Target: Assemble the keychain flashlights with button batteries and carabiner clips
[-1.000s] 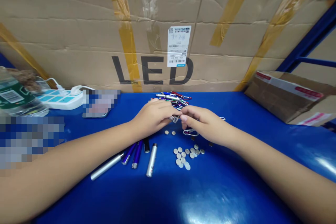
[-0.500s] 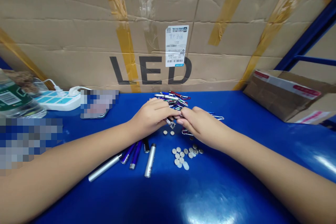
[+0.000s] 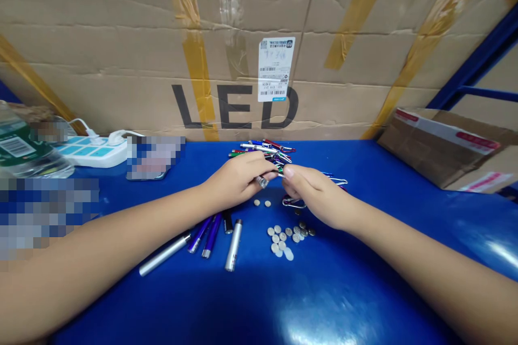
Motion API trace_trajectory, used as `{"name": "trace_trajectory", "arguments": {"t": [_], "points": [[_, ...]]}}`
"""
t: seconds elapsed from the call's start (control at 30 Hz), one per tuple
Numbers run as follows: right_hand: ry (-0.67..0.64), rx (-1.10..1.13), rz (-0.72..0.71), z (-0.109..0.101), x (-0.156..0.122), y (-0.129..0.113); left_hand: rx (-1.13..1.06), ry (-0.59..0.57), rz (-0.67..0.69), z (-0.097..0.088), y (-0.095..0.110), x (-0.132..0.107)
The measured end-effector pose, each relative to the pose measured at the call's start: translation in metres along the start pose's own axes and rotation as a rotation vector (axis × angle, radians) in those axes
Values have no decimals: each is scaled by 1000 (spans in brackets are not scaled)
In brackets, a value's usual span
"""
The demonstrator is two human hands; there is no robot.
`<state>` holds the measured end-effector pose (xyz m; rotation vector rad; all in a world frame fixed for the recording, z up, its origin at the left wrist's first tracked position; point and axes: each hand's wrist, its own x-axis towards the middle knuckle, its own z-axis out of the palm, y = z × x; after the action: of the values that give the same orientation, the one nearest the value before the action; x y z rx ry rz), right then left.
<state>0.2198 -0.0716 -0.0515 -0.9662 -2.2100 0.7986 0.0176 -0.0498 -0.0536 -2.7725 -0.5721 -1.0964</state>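
Note:
My left hand is closed around a small flashlight, whose silver end sticks out below the fingers; the rest of it is hidden. Close beside it, my right hand is closed, thumb against the fingers, with something small and thin at the tips that I cannot make out. Two button cells lie just below the hands. Several more button cells are scattered nearer to me. Left of them are a silver tube, a longer silver tube and purple tubes.
Behind the hands lies a pile of colored penlights with clips. A white power strip and a bottle stand at the left. An open cardboard box sits at the right. A large carton walls off the back of the blue table.
My right thumb has lifted and the fingertips of the two hands have parted slightly. The view has shifted a little. The loose tubes and button cells lie as before.

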Motion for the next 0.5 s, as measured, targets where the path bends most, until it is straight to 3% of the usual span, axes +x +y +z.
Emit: {"name": "trace_trajectory", "arguments": {"t": [0.17,0.33,0.4,0.5], "points": [[-71,204,46,3,-1,-1,65,-26,34,-3,0,1],[-86,332,59,7,-2,-4,-25,-102,7,-3,0,2],[-88,363,52,6,-2,-4,-84,-160,-67,-2,1,3],[-75,400,35,2,-1,-3,-139,-190,-298,-3,4,4]]}}
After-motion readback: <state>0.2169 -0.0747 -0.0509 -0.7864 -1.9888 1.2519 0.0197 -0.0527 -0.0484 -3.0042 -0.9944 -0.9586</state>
